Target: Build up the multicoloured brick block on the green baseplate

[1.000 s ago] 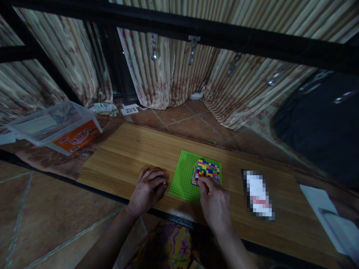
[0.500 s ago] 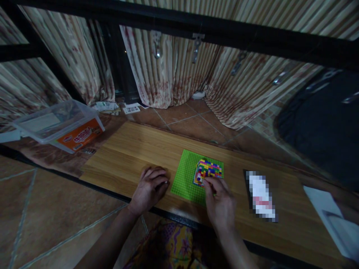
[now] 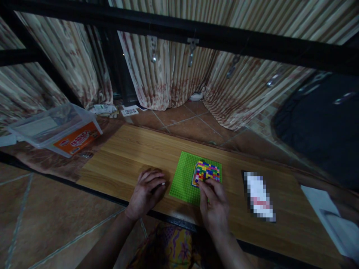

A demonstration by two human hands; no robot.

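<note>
A green studded baseplate (image 3: 179,179) lies on the wooden tabletop, turned at an angle. On its right part stands a low build of small multicoloured toy bricks (image 3: 208,170). My right hand (image 3: 214,205) is closed in a pinch at the build's near edge, fingertips touching it or very close; whatever they hold is hidden. Left of the baseplate, my left hand (image 3: 146,192) rests near the table with its fingers curled. A small white piece (image 3: 163,183), seemingly a toy brick, shows at its fingertips.
A clear plastic box (image 3: 60,127) with an orange label stands left of the wooden board (image 3: 123,149). To the right lie a dark-edged, pixelated item (image 3: 259,196) and white sheets (image 3: 322,205). A dark frame bar (image 3: 179,22) and striped curtains (image 3: 157,74) are beyond.
My right hand has shifted slightly along the build's near edge, its fingertips now lower and more over the bricks. My left hand stays curled beside the baseplate. The view has shifted a little.
</note>
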